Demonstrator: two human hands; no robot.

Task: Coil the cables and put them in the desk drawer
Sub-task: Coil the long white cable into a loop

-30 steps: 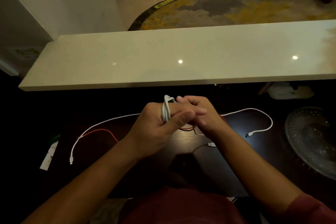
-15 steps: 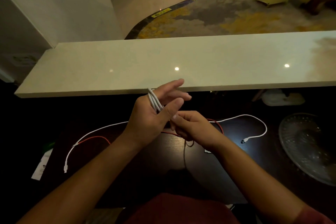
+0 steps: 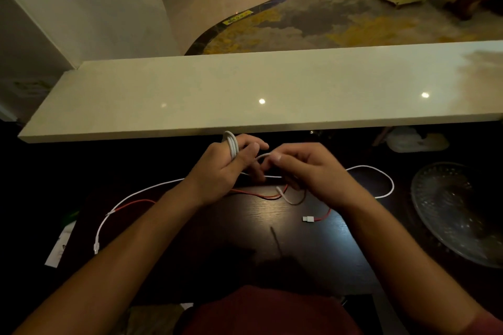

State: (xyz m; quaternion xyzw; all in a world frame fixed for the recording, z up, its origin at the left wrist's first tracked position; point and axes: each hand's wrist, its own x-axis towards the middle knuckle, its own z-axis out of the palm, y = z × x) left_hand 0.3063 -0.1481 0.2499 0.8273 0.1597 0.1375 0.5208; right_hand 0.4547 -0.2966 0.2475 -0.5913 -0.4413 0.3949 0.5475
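Head view: left hand grips white cable coils, right hand pinches its strand, fingertips blurred

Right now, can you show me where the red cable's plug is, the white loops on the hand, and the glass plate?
red cable's plug [image 3: 308, 218], head view: on the white connector tip lying on the desk.
white loops [image 3: 232, 145], head view: on the strands wound round the left hand's fingers.
glass plate [image 3: 446, 215], head view: on its bare middle.
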